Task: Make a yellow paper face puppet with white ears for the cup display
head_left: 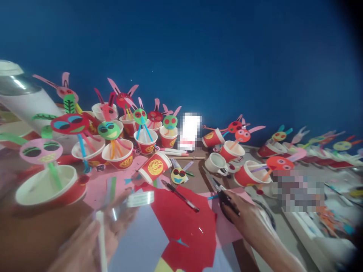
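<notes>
My left hand [95, 234], smeared by motion, is closed with a thin white stick [101, 241] across it. At its fingertips is a shiny, clear piece with pale stripes [140, 198]; what it is I cannot make out. My right hand [249, 215] is wrapped round black-handled scissors [228, 204], blades pointing forward and left. Between the hands lies a cut sheet of red paper [185, 226] over pale blue paper [141, 238]. A black pen [181, 196] rests across the red sheet. Just beyond it lies a yellow paper face with ears [179, 175].
Red paper cups with paper-faced figures [117, 153] crowd the back and left; one cup [155, 167] lies on its side. A white mug [216, 163] stands right of centre. A white tray [306, 230] with scraps is at right. A blue wall [181, 56] rises behind.
</notes>
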`<state>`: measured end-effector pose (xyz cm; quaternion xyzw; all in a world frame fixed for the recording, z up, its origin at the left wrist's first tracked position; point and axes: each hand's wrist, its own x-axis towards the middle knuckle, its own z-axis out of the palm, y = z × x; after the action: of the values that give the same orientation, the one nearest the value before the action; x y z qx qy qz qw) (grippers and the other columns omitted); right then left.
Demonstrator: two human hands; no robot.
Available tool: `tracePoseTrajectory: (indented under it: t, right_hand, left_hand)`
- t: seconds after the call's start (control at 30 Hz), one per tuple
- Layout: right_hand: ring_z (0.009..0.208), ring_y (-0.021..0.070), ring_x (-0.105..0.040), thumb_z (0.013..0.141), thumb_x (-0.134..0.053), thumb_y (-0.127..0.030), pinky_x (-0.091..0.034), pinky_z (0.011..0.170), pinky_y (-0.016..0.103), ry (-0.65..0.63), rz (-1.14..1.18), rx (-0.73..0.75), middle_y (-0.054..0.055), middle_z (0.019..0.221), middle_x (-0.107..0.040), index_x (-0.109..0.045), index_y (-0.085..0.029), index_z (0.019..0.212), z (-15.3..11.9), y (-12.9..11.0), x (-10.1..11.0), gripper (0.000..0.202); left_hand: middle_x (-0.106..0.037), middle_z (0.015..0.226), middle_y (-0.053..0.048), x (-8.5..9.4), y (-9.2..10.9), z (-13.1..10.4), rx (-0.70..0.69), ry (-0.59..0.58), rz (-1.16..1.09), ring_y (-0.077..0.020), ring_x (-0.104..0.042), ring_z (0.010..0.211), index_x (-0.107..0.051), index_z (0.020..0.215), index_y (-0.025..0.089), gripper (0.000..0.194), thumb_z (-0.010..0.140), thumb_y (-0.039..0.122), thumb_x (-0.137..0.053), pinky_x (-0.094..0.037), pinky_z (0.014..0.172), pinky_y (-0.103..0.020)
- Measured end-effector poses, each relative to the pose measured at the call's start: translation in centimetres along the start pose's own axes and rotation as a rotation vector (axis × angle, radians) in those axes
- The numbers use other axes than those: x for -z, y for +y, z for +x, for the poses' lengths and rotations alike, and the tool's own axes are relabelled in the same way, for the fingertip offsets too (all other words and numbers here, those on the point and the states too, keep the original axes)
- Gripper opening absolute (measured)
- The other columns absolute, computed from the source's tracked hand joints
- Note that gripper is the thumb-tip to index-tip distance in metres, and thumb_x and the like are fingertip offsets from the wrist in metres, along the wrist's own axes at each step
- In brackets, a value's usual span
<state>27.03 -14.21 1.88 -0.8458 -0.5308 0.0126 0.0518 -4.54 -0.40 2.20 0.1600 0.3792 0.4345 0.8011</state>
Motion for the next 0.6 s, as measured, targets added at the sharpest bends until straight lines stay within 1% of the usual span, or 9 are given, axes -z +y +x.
tracePoseTrajectory:
  t: [0.1, 0.17, 0.23, 0.33, 0.37, 0.4, 0.43, 0.53, 0.6]
  right_hand:
    - [0.073, 0.0241, -0.071, 0.085, -0.047, -0.028, -0.053, 0.054, 0.03, 0.013, -0.091, 0.06, 0.007, 0.092, -0.073, -0.06, -0.02, 0.117, 0.2, -0.1, -0.7, 0.035]
    - [0.078, 0.0245, -0.07, 0.086, -0.047, -0.027, -0.054, 0.058, 0.032, 0.028, -0.126, 0.123, 0.009, 0.097, -0.072, -0.061, -0.02, 0.116, 0.2, 0.6, -1.3, 0.035]
    - [0.083, 0.0252, -0.069, 0.087, -0.046, -0.029, -0.054, 0.065, 0.034, 0.058, -0.126, 0.186, 0.011, 0.101, -0.071, -0.063, -0.019, 0.114, 0.3, 1.3, -1.6, 0.034]
    - [0.088, 0.027, -0.067, 0.086, -0.045, -0.036, -0.054, 0.072, 0.037, 0.148, -0.038, 0.296, 0.01, 0.1, -0.071, -0.068, -0.021, 0.102, 0.4, 1.1, -1.2, 0.032]
    - [0.09, 0.0267, -0.067, 0.086, -0.046, -0.035, -0.053, 0.076, 0.037, 0.175, 0.027, 0.349, 0.009, 0.099, -0.071, -0.069, -0.022, 0.1, 0.4, 0.2, -0.7, 0.03]
    - [0.094, 0.0258, -0.065, 0.086, -0.047, -0.033, -0.052, 0.08, 0.036, 0.136, 0.094, 0.391, 0.008, 0.102, -0.07, -0.068, -0.023, 0.102, 0.3, -1.1, 0.0, 0.028]
    - [0.093, 0.0239, -0.065, 0.087, -0.048, -0.031, -0.051, 0.081, 0.034, 0.18, 0.184, 0.368, 0.007, 0.102, -0.07, -0.067, -0.024, 0.102, 0.3, -2.7, 0.7, 0.026]
    - [0.099, 0.0217, -0.063, 0.085, -0.053, -0.029, -0.052, 0.082, 0.031, 0.02, 0.429, 0.523, 0.007, 0.109, -0.066, -0.061, -0.025, 0.112, 0.5, -8.7, 2.6, 0.029]
    - [0.107, 0.023, -0.059, 0.076, -0.063, -0.029, -0.05, 0.086, 0.033, -0.054, 0.525, 0.562, 0.007, 0.118, -0.061, -0.053, -0.025, 0.122, 1.1, -11.9, 3.0, 0.047]
  left_hand:
    - [-0.07, 0.109, 0.002, 0.1, 0.0, 0.2, -0.058, 0.037, -0.008, -0.0316, -0.064, 0.098, -0.072, 0.07, 0.026, 0.02, 0.054, 0.034, -0.081, -0.054, 0.083, -0.038]
    - [-0.072, 0.105, -0.001, 0.0, 0.0, -0.2, -0.016, 0.057, 0.006, -0.0326, -0.065, 0.097, -0.074, 0.073, 0.025, 0.024, 0.053, 0.035, -0.082, -0.053, 0.086, -0.041]
    - [-0.067, 0.116, -0.006, -0.3, 0.1, -1.0, 0.087, 0.033, 0.048, -0.0322, -0.06, 0.107, -0.073, 0.088, 0.022, 0.024, 0.066, 0.032, -0.075, -0.045, 0.097, -0.044]
    - [-0.063, 0.121, -0.008, -0.9, 0.3, -2.0, 0.068, -0.063, 0.05, -0.0321, -0.058, 0.111, -0.074, 0.083, 0.018, 0.014, 0.07, 0.024, -0.073, -0.04, 0.102, -0.045]
    - [-0.063, 0.122, -0.008, -1.1, 0.3, -2.2, 0.069, -0.097, 0.048, -0.0322, -0.058, 0.111, -0.074, 0.082, 0.018, 0.012, 0.072, 0.023, -0.071, -0.039, 0.103, -0.046]
    - [-0.062, 0.122, -0.009, -1.1, 0.3, -2.3, 0.07, -0.127, 0.053, -0.0324, -0.059, 0.109, -0.074, 0.08, 0.017, 0.009, 0.073, 0.023, -0.071, -0.039, 0.102, -0.047]
    - [-0.062, 0.122, -0.009, -1.2, 0.3, -2.5, 0.073, -0.151, 0.059, -0.0326, -0.059, 0.108, -0.074, 0.078, 0.017, 0.008, 0.073, 0.023, -0.07, -0.039, 0.102, -0.048]
    - [-0.063, 0.121, -0.01, -1.3, 0.2, -2.7, 0.078, -0.189, 0.079, -0.0327, -0.06, 0.107, -0.074, 0.076, 0.018, 0.007, 0.073, 0.024, -0.071, -0.04, 0.101, -0.047]
    - [-0.064, 0.121, -0.009, -1.4, 0.1, -2.8, 0.079, -0.193, 0.094, -0.0328, -0.06, 0.107, -0.074, 0.078, 0.019, 0.007, 0.072, 0.022, -0.071, -0.042, 0.098, -0.046]
